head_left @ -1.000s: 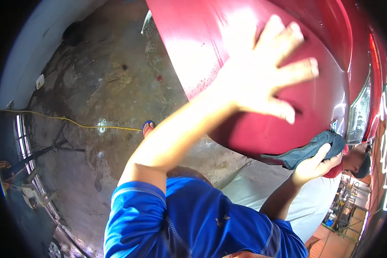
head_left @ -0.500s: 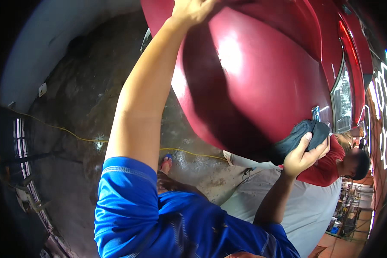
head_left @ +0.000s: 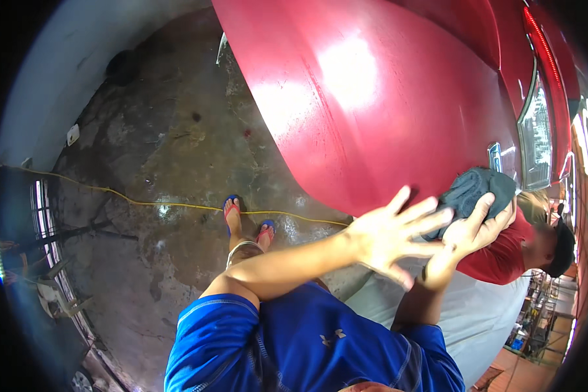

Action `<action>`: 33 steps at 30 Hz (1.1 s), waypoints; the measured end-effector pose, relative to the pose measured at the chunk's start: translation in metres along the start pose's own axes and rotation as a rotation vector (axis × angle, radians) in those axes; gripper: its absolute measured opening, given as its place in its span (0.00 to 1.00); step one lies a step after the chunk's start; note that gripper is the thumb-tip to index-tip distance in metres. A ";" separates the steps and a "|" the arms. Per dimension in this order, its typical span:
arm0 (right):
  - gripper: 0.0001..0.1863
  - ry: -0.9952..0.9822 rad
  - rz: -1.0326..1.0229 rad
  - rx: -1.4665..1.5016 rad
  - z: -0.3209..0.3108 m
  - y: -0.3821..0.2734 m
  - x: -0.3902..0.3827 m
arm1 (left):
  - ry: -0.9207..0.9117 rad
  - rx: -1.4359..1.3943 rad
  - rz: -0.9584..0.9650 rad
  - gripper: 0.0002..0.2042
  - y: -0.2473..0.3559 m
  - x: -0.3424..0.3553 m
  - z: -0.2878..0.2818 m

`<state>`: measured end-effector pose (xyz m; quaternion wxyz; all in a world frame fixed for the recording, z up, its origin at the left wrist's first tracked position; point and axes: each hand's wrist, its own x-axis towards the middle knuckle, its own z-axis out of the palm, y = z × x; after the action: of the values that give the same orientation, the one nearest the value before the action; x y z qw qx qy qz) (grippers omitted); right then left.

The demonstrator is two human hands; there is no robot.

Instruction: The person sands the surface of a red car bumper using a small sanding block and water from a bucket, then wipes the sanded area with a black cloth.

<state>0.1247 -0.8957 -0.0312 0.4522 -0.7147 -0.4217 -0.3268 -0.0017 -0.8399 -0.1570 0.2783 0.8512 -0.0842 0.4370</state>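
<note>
My right hand grips a bunched dark cloth, thumb on one side of it and fingers curled against the folds. Beside it, my left hand is stretched across my body with its fingers spread and nothing in them. Its fingertips come close to the cloth and my right hand; whether they touch cannot be told. Past both hands lies the red body panel of a car, glossy with bright reflections and marked by a few faint streaks. A small badge sits on the panel near the cloth.
A clear lamp edges the car on the right. A person in a red shirt and dark cap is close behind my right hand. A grey cover drapes below. A yellow cable crosses the wet floor past my sandalled feet.
My left hand has come off the red panel and swung down and right toward the cloth, its shadow leaving the panel. My right hand still grips the cloth, shifted slightly right.
</note>
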 end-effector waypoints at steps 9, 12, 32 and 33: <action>0.22 -0.030 -0.188 -0.215 0.003 0.005 -0.001 | 0.489 0.530 -0.161 0.47 -0.192 0.103 -0.187; 0.22 -0.063 -0.170 -0.093 0.011 -0.013 0.002 | 0.596 0.627 -0.430 0.45 -0.268 0.149 -0.256; 0.23 -0.050 -0.110 -0.163 0.001 0.012 -0.015 | 0.224 -0.319 0.186 0.33 0.009 -0.071 -0.059; 0.23 -0.047 -0.123 -0.170 0.000 0.012 -0.013 | 0.099 -0.290 0.184 0.31 0.007 -0.102 -0.053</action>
<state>0.1302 -0.9025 -0.0470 0.3590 -0.7308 -0.4459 -0.3718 -0.1030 -0.8270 -0.2103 0.3608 0.7684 -0.2101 0.4851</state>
